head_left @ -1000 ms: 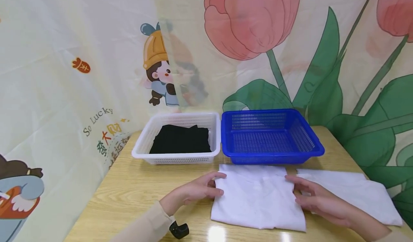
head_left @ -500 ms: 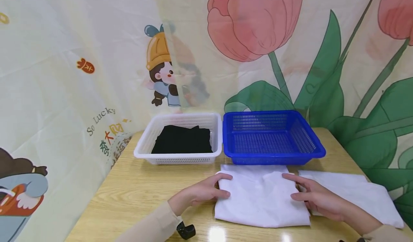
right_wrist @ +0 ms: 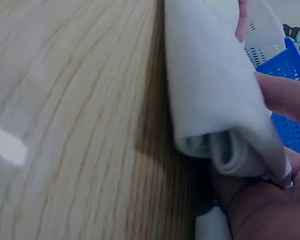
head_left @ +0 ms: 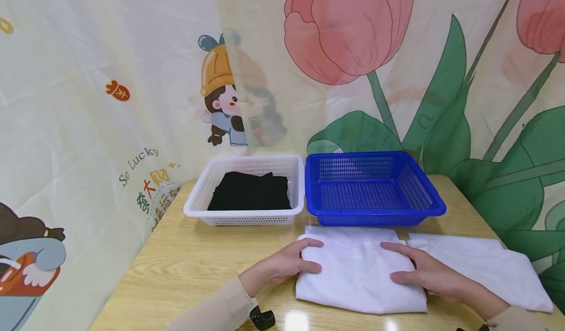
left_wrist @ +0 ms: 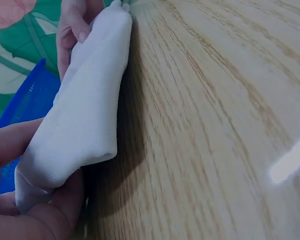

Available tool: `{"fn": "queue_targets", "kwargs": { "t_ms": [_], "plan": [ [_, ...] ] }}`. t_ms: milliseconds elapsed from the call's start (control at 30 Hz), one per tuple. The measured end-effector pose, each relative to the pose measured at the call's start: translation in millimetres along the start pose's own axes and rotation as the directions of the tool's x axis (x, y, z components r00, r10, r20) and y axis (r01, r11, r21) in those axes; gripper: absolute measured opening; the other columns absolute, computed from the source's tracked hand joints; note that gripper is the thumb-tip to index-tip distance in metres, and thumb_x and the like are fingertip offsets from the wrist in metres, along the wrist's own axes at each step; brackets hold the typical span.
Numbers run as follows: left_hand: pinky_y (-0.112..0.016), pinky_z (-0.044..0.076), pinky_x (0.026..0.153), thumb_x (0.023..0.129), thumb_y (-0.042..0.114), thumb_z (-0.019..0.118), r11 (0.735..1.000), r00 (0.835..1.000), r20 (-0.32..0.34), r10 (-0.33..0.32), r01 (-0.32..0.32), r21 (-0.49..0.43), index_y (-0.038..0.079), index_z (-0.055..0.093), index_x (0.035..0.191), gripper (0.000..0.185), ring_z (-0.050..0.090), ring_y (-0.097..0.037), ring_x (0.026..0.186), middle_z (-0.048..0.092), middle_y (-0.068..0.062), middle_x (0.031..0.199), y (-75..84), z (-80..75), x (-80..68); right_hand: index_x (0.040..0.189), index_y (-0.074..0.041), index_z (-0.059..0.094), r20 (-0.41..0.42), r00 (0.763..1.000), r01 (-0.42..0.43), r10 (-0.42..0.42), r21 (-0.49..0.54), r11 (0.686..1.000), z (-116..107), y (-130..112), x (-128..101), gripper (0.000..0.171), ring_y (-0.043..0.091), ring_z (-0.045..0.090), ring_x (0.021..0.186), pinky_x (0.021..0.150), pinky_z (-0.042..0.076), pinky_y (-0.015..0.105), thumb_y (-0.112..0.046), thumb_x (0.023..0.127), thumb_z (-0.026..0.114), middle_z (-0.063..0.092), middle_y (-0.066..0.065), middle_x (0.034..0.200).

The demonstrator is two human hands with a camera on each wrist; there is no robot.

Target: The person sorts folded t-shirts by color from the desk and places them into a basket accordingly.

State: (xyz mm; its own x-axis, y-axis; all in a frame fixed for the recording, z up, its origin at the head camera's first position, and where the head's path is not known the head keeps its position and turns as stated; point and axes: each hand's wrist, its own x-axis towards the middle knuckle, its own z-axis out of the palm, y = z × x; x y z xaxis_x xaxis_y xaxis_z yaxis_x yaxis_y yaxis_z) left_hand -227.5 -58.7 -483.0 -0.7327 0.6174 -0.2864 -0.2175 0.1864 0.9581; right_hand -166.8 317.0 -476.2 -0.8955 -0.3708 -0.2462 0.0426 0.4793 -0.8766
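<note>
Gripping opposite edges of a folded white cloth lying on the table: left hand and right hand, fingers curling under and partly hiding. Wrist views are cropping the cloth closely; baskets are showing only as slivers.

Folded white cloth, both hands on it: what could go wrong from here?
1. The left hand and right hand pinch only the side edges of the folded white cloth; lifted that way, its unsupported middle may sag and unfold.
2. The second white cloth lies right beside it, partly under the right hand, and could get dragged along.
3. The blue basket sits close behind; a low lift might catch its rim.
</note>
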Motion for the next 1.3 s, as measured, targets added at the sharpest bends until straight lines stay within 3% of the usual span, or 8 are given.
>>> {"fn": "queue_targets", "kwargs": {
  "t_ms": [600,700,767,900,933,1000,1167,1300],
  "plan": [
    [-0.038,0.057,0.098,0.088,0.001,0.084,0.991,0.996,-0.022,0.087,-0.085,0.1,0.023,0.055,0.153,0.075,0.068,-0.021,0.11,0.062,-0.006,0.136,30.3,19.1,-12.6,0.166,-0.024,0.038,-0.121,0.99,0.047,-0.075,-0.222,0.974,-20,-8,-36,0.075,0.061,0.026,0.149,0.102,0.039,0.081,-0.034,0.101,0.074,0.029,0.029,0.168],
    [-0.037,0.059,0.092,0.089,0.003,0.084,0.989,0.994,-0.019,0.112,-0.109,0.096,0.026,0.052,0.155,0.076,0.07,-0.021,0.104,0.063,-0.006,0.132,43.5,24.3,-18.3,0.166,-0.03,0.036,-0.149,0.984,0.054,-0.095,-0.259,0.964,-31,-19,-45,0.076,0.058,0.028,0.148,0.102,0.044,0.074,-0.033,0.101,0.074,0.027,0.029,0.169],
    [-0.036,0.06,0.09,0.09,0.005,0.084,0.985,0.991,-0.02,0.131,-0.128,0.112,0.028,0.051,0.155,0.076,0.071,-0.021,0.101,0.063,-0.006,0.131,54.7,27.1,-22.2,0.166,-0.034,0.035,-0.169,0.98,0.058,-0.108,-0.28,0.958,-39,-27,-51,0.077,0.031,0.034,0.152,0.104,0.052,0.054,-0.032,0.101,0.075,0.027,0.026,0.17],
    [-0.036,0.06,0.09,0.091,0.006,0.084,0.975,0.985,-0.018,0.17,-0.166,0.148,0.03,0.051,0.155,0.075,0.069,-0.02,0.102,0.061,-0.007,0.13,80.3,30.9,-27.3,0.168,-0.035,0.031,-0.197,0.974,0.043,-0.11,-0.32,0.946,-55,-46,-59,0.08,0.031,0.036,0.149,0.101,0.054,0.057,-0.032,0.101,0.074,0.026,0.027,0.17],
    [-0.036,0.059,0.091,0.091,0.006,0.084,0.972,0.983,-0.019,0.18,-0.175,0.159,0.03,0.052,0.155,0.075,0.068,-0.02,0.103,0.06,-0.007,0.13,86.7,31.3,-27.0,0.168,-0.034,0.03,-0.205,0.972,0.041,-0.112,-0.323,0.945,-59,-52,-61,0.08,0.031,0.036,0.148,0.101,0.05,0.066,-0.032,0.101,0.074,0.025,0.028,0.169],
    [-0.036,0.059,0.092,0.09,0.007,0.085,0.966,0.979,-0.026,0.2,-0.193,0.175,0.03,0.052,0.154,0.076,0.068,-0.02,0.103,0.06,-0.007,0.13,99.7,31.5,-25.0,0.168,-0.033,0.03,-0.222,0.967,0.04,-0.123,-0.348,0.937,-68,-62,-61,0.081,0.052,0.033,0.141,0.1,0.05,0.065,-0.031,0.101,0.075,0.024,0.03,0.169],
    [-0.036,0.059,0.095,0.088,0.013,0.089,0.942,0.964,-0.077,0.253,-0.227,0.245,0.035,0.052,0.154,0.078,0.066,-0.019,0.11,0.056,-0.003,0.138,131.4,25.7,-8.9,0.169,-0.034,0.03,-0.263,0.949,0.058,-0.172,-0.391,0.919,-94,-85,-50,0.085,0.044,0.035,0.138,0.084,0.043,0.021,-0.032,0.099,0.078,0.024,0.026,0.17],
    [-0.038,0.053,0.106,0.087,0.019,0.091,0.908,0.944,-0.122,0.308,-0.253,0.333,0.037,0.051,0.154,0.08,0.059,-0.018,0.124,0.049,0.001,0.152,153.1,17.2,15.2,0.17,-0.03,0.025,-0.291,0.938,0.054,-0.19,-0.418,0.907,-113,-101,-32,0.09,0.048,0.037,0.137,0.094,0.047,0.041,-0.036,0.098,0.079,0.024,0.027,0.169]
  ]
}}
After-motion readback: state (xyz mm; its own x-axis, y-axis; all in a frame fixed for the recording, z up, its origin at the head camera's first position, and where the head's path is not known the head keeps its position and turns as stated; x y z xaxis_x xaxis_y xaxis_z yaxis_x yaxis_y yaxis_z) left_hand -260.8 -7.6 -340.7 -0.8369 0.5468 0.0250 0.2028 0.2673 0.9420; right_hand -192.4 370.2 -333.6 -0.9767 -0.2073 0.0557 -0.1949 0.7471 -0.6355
